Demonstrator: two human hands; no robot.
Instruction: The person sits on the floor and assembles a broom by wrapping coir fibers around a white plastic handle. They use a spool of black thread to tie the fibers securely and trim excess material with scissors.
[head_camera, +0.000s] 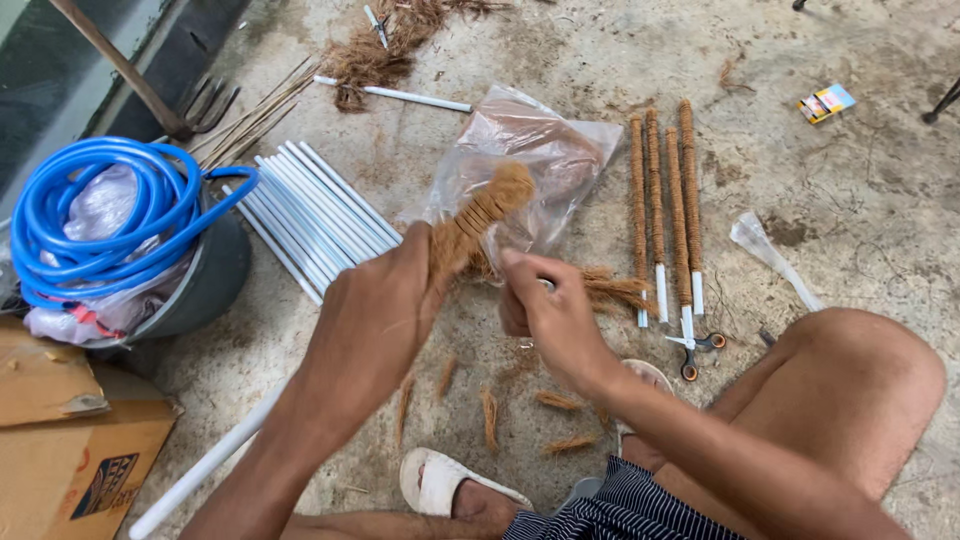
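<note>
A makeshift craft workshop on a rough concrete floor (860, 220): bare white pipes (315, 215) lie just left of a plastic bag of coconut fibre (530, 150), finished fibre-wrapped poles (665, 200) right of it, scissors (693, 350) below those.

Left hand (375, 315) grips a fibre-wrapped stick (478, 222); right hand (550, 310) apparently pinches loose coir (partly hidden) beside it, above white pipes (315, 215) and scissors (695, 350).
</note>
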